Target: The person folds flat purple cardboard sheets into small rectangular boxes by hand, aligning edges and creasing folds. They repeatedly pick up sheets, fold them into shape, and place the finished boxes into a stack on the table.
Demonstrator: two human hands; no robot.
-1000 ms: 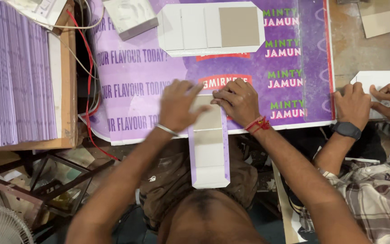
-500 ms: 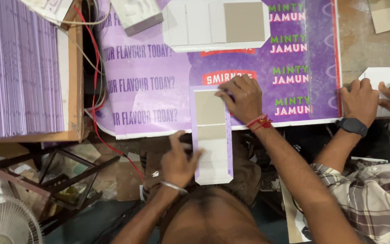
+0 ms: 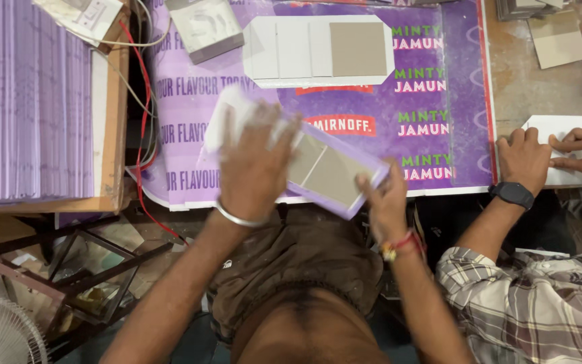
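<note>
A long board panel [image 3: 335,176], purple-edged with grey squares on its face, is held slanted over the near edge of the purple printed sheet [image 3: 439,135]. My left hand [image 3: 254,165], a metal bangle on its wrist, lies spread over the panel's blurred white upper-left end. My right hand [image 3: 385,199], with a red thread at the wrist, grips the panel's lower-right corner. A second white panel with a grey square [image 3: 318,50] lies flat farther back on the sheet.
A co-worker's two hands [image 3: 550,155] press a white sheet [image 3: 560,128] at the right. A stack of purple sheets [image 3: 28,101] fills a wooden tray on the left, beside red and white wires [image 3: 144,101]. Loose card pieces [image 3: 560,40] lie at the back right.
The panel stood straight at the table edge under my right hand; it is now turned on a slant. My left hand rose from below the table onto its left end.
</note>
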